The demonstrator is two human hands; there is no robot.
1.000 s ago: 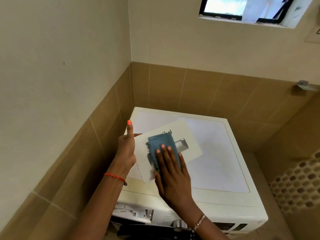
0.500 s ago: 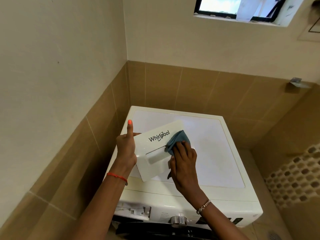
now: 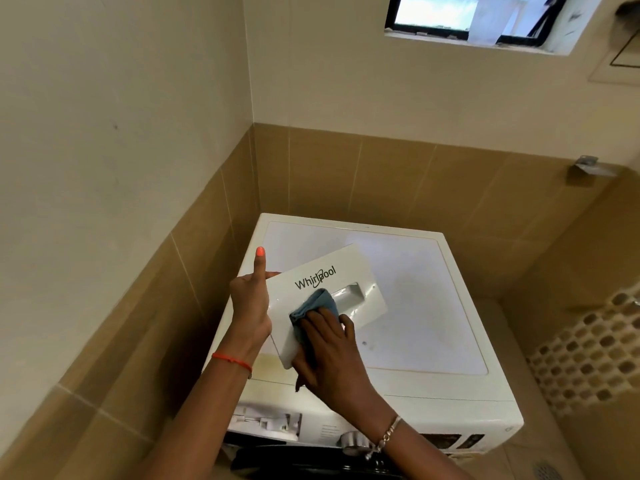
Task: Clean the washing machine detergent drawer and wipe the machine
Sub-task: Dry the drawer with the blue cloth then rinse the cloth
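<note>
1. Your right hand point(image 3: 329, 355) has slid the cloth point(image 3: 317, 304) left along the drawer front point(image 3: 346, 261), fingers flat, pressing it.
2. Your left hand point(image 3: 251, 306) grips the drawer front's left edge.
3. It hangs tilted over the washing machine point(image 3: 415, 306).

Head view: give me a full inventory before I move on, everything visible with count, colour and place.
washing machine: 1, white, in the tiled corner
drawer front: 1, white with dark logo, held above the machine top
cloth: 1, blue, on the drawer front
drawer slot: 1, white, open, machine front upper left
dial: 1, silver, machine front
window: 1, black frame, high on back wall
metal bracket: 1, grey, right wall
red bracelet: 1, left wrist
silver bracelet: 1, right wrist
left hand: grips the drawer front's left edge
right hand: flat fingers press the cloth
</note>
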